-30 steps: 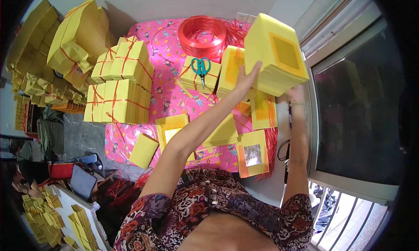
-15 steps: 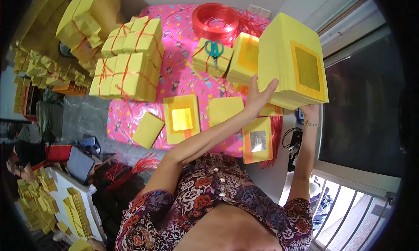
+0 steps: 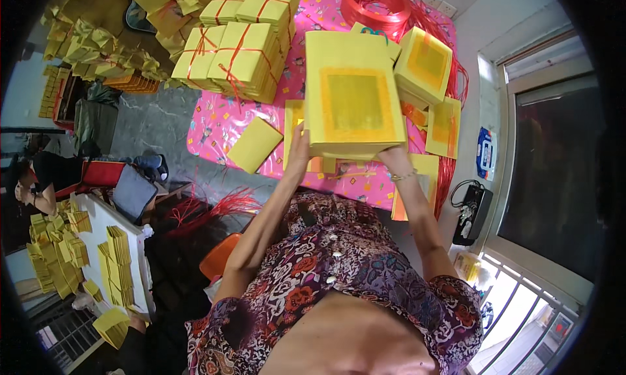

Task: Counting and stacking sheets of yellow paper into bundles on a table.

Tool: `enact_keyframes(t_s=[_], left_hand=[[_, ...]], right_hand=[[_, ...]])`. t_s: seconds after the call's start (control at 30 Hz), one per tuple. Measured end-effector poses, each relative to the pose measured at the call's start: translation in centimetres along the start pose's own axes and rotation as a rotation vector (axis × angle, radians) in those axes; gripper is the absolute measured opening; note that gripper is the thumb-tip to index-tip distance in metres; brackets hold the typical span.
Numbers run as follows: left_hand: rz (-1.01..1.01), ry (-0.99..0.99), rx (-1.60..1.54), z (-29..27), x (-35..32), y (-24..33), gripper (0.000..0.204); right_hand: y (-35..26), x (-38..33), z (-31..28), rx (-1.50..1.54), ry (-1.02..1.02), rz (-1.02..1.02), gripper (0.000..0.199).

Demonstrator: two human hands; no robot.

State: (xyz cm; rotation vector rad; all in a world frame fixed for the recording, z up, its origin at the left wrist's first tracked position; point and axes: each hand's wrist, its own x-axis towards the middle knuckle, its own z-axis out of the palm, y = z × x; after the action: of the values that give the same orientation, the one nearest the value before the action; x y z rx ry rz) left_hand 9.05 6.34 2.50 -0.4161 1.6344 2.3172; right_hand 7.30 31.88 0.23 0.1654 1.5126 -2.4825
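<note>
I hold a thick stack of yellow paper sheets [image 3: 352, 95] with a darker gold square on top, raised above the pink patterned mat [image 3: 218, 124]. My left hand [image 3: 298, 155] presses its near left edge. My right hand [image 3: 393, 158], with a bracelet at the wrist, grips its near right corner. Just right of the stack lies a smaller yellow stack [image 3: 427, 65], and another flat yellow stack [image 3: 254, 144] lies on the mat to the left.
Tied yellow bundles with red string [image 3: 238, 56] stand at the mat's far left. A coil of red string [image 3: 375, 7] and scissors lie at the far end. More yellow stacks sit on a white table [image 3: 98, 258] at lower left, where another person sits. A window runs along the right.
The large yellow stack has swung from the right toward the middle and now faces me flat. Both hands moved left with it.
</note>
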Motion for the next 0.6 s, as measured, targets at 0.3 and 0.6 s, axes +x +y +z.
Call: enact_keyframes(t_s=[0.3, 0.6], left_hand=[[-0.039, -0.018, -0.095, -8.3, -1.8, -4.5, 0.068], [-0.094, -0.148, -0.064, -10.8, 0.1, -6.9, 0.075]], right_hand=[[5.9, -1.7, 6.3, 0.162, -0.054, 0.019, 0.053], [10.1, -0.8, 5.0, 0.182, -0.043, 0.087, 0.062]])
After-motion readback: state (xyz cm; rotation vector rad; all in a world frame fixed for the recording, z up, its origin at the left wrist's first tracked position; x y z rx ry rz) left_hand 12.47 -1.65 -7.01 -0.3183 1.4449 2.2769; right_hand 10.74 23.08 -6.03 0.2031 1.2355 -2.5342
